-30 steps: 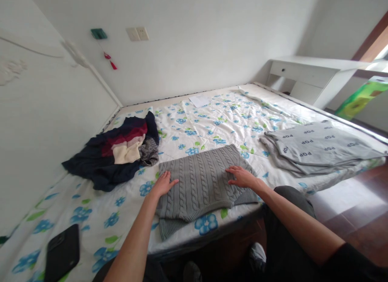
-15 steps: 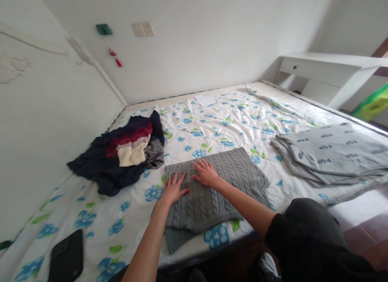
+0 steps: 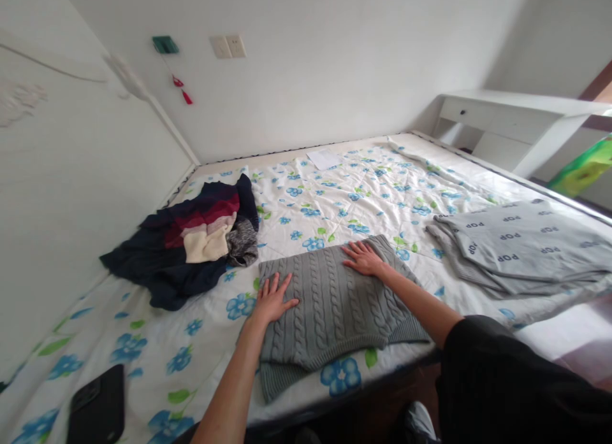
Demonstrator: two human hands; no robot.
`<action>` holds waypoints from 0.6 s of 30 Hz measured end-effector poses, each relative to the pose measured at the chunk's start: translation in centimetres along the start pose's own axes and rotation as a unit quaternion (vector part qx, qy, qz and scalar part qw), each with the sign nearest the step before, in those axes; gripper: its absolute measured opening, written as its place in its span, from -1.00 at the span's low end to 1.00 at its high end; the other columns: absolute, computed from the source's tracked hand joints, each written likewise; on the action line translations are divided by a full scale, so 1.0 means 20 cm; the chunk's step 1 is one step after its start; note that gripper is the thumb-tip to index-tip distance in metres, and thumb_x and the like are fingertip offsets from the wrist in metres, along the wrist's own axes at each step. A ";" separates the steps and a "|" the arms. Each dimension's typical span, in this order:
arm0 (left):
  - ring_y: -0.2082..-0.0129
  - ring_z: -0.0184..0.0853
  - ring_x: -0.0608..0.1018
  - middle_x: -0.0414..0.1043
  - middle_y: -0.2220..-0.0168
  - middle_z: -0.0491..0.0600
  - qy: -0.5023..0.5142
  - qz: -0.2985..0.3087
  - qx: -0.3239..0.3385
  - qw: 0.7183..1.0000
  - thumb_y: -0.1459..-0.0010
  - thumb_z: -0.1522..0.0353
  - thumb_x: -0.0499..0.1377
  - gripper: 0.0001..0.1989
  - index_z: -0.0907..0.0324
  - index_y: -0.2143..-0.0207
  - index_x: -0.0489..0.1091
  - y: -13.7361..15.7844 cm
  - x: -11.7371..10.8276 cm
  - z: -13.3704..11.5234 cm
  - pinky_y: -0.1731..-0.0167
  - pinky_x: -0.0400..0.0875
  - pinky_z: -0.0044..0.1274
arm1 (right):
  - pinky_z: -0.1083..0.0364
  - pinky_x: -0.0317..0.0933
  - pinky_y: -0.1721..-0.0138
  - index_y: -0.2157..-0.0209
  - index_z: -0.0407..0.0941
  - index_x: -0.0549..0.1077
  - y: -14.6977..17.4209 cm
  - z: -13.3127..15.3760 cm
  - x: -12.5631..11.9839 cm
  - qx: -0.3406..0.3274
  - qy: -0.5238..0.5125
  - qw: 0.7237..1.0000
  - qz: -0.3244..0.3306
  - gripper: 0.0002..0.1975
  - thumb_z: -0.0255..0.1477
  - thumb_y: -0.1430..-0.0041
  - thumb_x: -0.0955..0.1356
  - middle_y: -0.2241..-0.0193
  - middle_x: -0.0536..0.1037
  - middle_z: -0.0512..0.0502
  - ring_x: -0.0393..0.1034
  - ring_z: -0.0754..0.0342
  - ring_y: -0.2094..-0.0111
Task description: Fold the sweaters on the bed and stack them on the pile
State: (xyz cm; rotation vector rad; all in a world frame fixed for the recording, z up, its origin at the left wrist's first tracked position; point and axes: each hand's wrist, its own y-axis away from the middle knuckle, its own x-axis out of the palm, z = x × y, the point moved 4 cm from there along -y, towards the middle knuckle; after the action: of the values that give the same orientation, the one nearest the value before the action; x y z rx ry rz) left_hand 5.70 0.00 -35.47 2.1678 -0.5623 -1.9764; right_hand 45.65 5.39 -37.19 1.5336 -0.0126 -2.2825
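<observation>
A grey cable-knit sweater [image 3: 325, 304] lies folded into a flat bundle at the near edge of the bed, its ribbed hem toward me. My left hand [image 3: 273, 299] rests palm down on its left side, fingers spread. Over by the far right corner, my right hand [image 3: 364, 259] also presses flat on the knit with fingers apart. Neither hand grips the fabric. Part of the sweater's right side is hidden under my right forearm.
Dark, red and cream clothes [image 3: 191, 240] lie heaped to the left. Folded grey garments printed "POP" [image 3: 516, 240] are on the right. A black phone [image 3: 98, 402] lies near left, a white paper [image 3: 325, 158] at the back. Beyond the flowered sheet [image 3: 282, 202] stands a white desk [image 3: 511, 116].
My right hand has slid right across the sweater, from its middle to near its far right corner. My left hand has stayed in place on the left side.
</observation>
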 end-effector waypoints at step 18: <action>-0.66 0.15 0.09 0.03 -0.68 0.23 0.057 -0.221 -0.080 0.970 -0.51 0.01 0.03 -0.22 0.14 -0.63 0.17 0.36 0.01 -0.14 -0.58 0.06 -0.06 | -0.10 0.17 -0.49 -0.57 -0.19 0.31 0.61 -0.58 -0.09 0.223 -0.240 0.932 -0.151 -0.13 -0.07 -0.40 0.46 -0.47 0.44 -0.41 0.37 -0.24 -0.47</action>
State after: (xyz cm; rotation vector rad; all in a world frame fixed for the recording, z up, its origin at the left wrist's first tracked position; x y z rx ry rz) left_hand 7.27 -6.95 -32.69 2.4384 0.1088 -1.9854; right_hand 60.32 -2.89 -37.53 1.1751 -0.4916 -3.0138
